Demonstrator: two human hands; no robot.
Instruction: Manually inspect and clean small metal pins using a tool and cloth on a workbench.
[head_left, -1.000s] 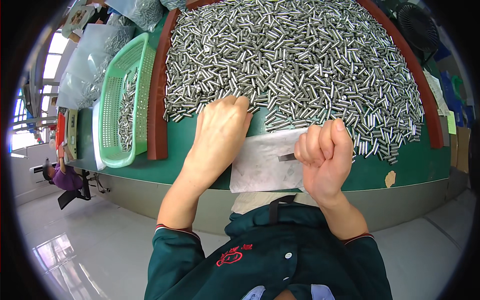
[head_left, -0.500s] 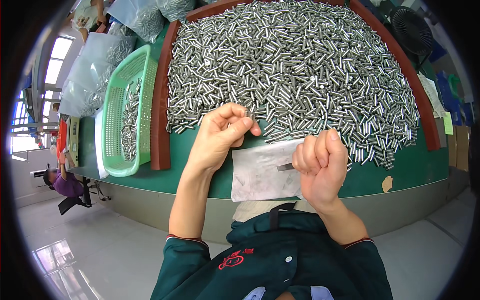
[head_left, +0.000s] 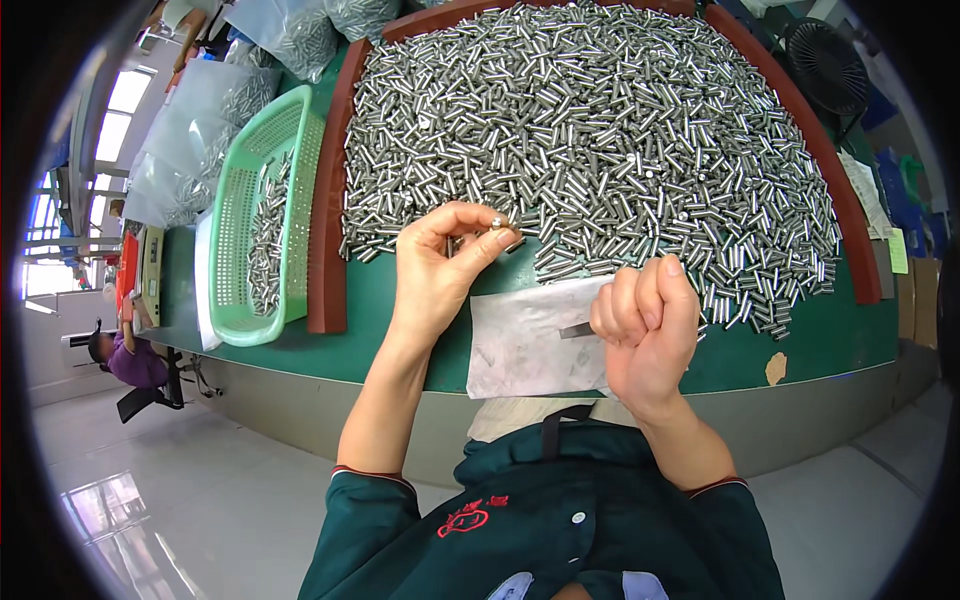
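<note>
1 head-worn fisheye looks down — table (head_left: 830, 335) near.

Left hand (head_left: 440, 262) pinching a metal pin (head_left: 497, 224); right hand (head_left: 648, 340) closed on a flat strip (head_left: 577, 330)
I note loose pins (head_left: 600, 140) heaped between brown rails (head_left: 331, 220), a stained pale sheet (head_left: 530, 350) below the strip, a green basket (head_left: 246, 333) to the left

basket (head_left: 303, 190) (pins (head_left: 267, 240) inside) stands left of the pile (head_left: 600, 130).
</note>
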